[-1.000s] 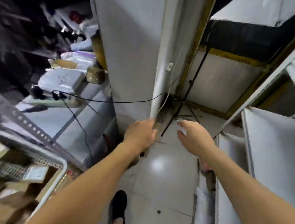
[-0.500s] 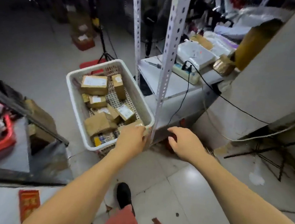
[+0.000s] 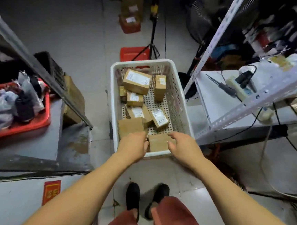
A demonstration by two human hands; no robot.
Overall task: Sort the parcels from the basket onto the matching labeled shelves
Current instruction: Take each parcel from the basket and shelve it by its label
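Note:
A white perforated basket (image 3: pixel 113 98) stands on the floor in front of me and holds several brown cardboard parcels. Some carry white labels, such as the large one (image 3: pixel 137 81) at the far end and a tilted one (image 3: pixel 159 117) marked A-1. A plain brown parcel (image 3: pixel 157 143) lies against the basket's near wall. My left hand (image 3: pixel 133 145) is at its left edge with fingers loosely curled, holding nothing. My right hand (image 3: pixel 182 145) reaches over its right end, with thumb and fingers spread on either side of the corner.
A white metal shelf rack (image 3: pixel 222 101) with a power strip (image 3: pixel 236 87) and cables stands to the right. At left, a grey shelf (image 3: pixel 34 138) carries a red tray (image 3: pixel 41 121) of bags. A tripod (image 3: pixel 151 40) and a red box (image 3: pixel 130 23) stand beyond the basket.
I have turned left from the wall and shelves to face the basket squarely. Both hands have moved forward and down into its near end, around the plain parcel.

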